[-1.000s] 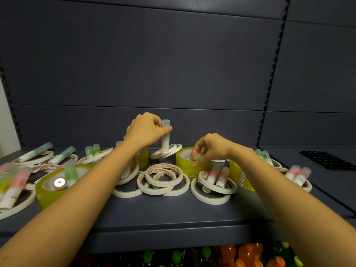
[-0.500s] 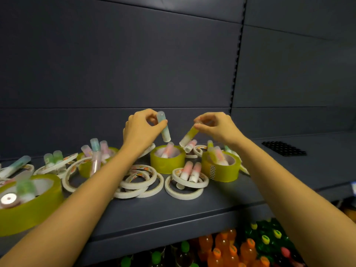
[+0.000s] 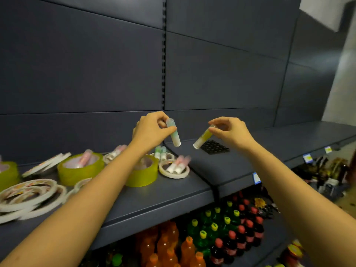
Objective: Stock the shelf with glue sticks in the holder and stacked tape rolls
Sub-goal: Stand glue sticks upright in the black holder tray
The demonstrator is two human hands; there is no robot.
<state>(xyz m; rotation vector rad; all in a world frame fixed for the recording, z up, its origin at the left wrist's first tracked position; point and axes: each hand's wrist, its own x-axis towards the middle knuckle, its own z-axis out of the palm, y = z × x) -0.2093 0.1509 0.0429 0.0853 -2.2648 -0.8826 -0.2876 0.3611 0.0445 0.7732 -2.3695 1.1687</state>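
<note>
My left hand (image 3: 152, 130) pinches a pale green glue stick (image 3: 174, 134) by its top, hanging nearly upright in the air. My right hand (image 3: 232, 132) pinches a yellow-green glue stick (image 3: 203, 137), tilted down to the left. Both sticks hover above the shelf (image 3: 192, 191), just left of a black perforated holder (image 3: 214, 147) lying flat behind them. On the left of the shelf lie several white tape rolls (image 3: 28, 197) and yellow-green tape rolls (image 3: 80, 168), some with glue sticks resting in or on them (image 3: 178, 166).
The dark shelf section to the right of the holder (image 3: 289, 139) carries nothing visible. Below the shelf stand rows of orange, green and dark drink bottles (image 3: 212, 234). Blue price tags (image 3: 307, 158) sit on the shelf's front edge.
The view has swung right. Both hands, each holding its glue stick, have risen off the tape rolls and moved right toward the black holder.
</note>
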